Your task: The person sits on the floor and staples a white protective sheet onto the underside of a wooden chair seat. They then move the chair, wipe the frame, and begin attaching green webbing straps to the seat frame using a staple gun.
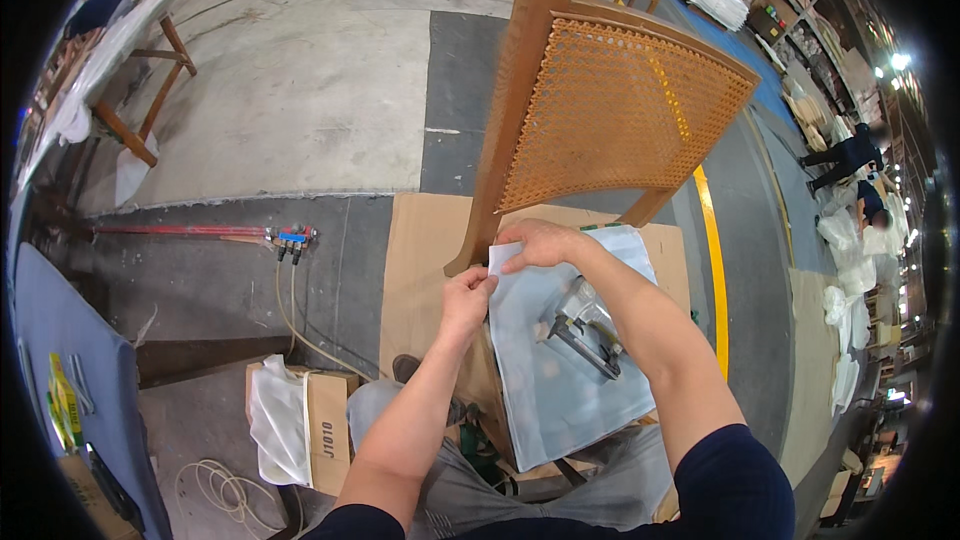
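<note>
pale sheet (540,400) lies over the seat of a cane-backed chair (620,120). left hand (467,303) and right hand (541,243) both grasp its corner, fingertips pinched close together, beside the foot of a back post. dark-and-silver hand tool (584,345) rests on the sheet. cardboard (415,280) under the chair; carton (332,430) well apart, left; yellow stripe (713,260) on floor, right.
</note>
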Available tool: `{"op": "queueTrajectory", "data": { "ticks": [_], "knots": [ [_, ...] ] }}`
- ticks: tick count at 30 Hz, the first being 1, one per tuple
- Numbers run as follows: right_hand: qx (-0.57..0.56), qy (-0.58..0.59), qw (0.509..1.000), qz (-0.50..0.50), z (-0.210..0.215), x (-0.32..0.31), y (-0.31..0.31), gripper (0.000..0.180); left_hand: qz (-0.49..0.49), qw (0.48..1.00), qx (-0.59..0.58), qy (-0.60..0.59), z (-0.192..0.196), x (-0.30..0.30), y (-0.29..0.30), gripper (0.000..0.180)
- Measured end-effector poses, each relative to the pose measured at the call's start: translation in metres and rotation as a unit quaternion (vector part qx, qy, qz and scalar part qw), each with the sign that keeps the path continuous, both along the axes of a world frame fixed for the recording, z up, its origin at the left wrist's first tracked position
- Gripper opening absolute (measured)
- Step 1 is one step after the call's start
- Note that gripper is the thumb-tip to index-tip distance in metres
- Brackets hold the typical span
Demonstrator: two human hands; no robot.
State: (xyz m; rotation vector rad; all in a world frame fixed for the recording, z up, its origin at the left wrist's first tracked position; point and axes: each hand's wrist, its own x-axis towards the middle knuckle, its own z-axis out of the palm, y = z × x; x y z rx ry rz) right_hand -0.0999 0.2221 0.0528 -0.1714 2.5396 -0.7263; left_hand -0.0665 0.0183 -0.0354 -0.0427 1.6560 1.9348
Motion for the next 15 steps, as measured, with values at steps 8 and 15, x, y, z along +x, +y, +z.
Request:
{"op": "queueTrajectory", "data": {
  "ticks": [8, 15],
  "knots": [
    [-0.008, -0.058, 0.998, -0.021, 0.006, -0.01, -0.018, 0.039, 0.042, 0.998, 0.013, -0.046, 0.003, 0.0, -0.001, 0.012],
    [-0.162, 0.036, 0.979, -0.115, -0.01, 0.008, -0.015, 0.02, 0.05, 0.989, 0.07, -0.119, 0.005, -0.005, -0.005, 0.011]
  ]
}}
